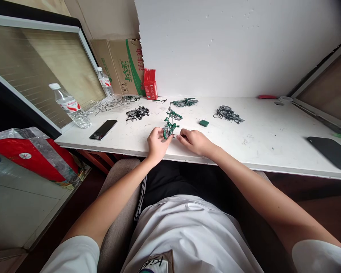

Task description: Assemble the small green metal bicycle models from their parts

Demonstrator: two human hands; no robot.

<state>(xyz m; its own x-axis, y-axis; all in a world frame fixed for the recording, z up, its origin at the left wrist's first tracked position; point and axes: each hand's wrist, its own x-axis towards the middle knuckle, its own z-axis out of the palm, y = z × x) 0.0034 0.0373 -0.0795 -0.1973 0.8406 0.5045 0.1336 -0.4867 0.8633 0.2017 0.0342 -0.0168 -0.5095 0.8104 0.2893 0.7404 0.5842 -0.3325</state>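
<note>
Near the front edge of the white table (pixel 261 140), my left hand (pixel 158 143) is closed around the lower wheel of a small green model bicycle (pixel 168 128). Just right of it, my right hand (pixel 194 141) pinches a thin, rod-like piece whose tip reaches the bicycle's wheel; what exactly it is stays too small to tell. Directly behind the held bicycle lies another green bicycle part (pixel 174 115). A green block (pixel 204 123) rests to the right. Farther back is a green model bicycle (pixel 185 102).
Black model bicycles (pixel 138 113) lie at left, grey ones (pixel 228 114) at right. A phone (pixel 103 129), two water bottles (pixel 73 108), clear plastic frames (pixel 102 107), a red box (pixel 150 85) and a carton (pixel 123 66) stand left. A black tablet-like object (pixel 331 152) lies far right.
</note>
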